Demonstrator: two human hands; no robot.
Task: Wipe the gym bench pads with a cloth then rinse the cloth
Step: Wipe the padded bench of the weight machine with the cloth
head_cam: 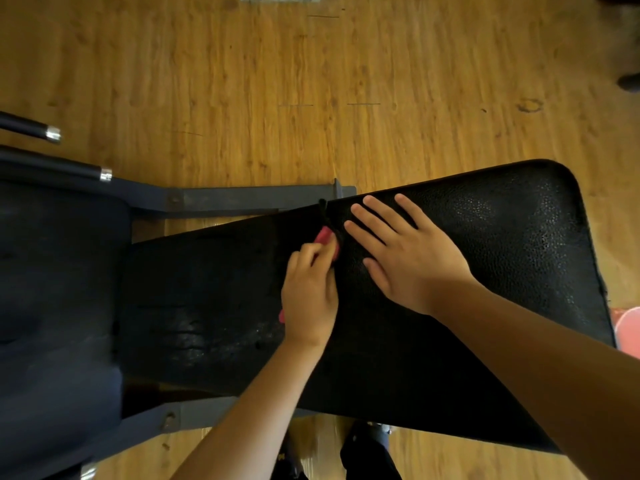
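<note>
A black gym bench runs across the view, with a long textured back pad [502, 244] on the right and a darker seat pad [207, 289] on the left. My left hand [310, 289] grips a pink cloth [323, 235] at the gap between the two pads; most of the cloth is hidden under the hand. My right hand [403, 251] lies flat on the back pad just right of the gap, fingers spread.
The bench's grey metal frame [249, 197] shows behind and in front of the seat pad. Two black bars with chrome ends [52, 133] stick in from the left. A pink object [627, 327] lies at the right edge. Wooden floor [311, 81] lies beyond.
</note>
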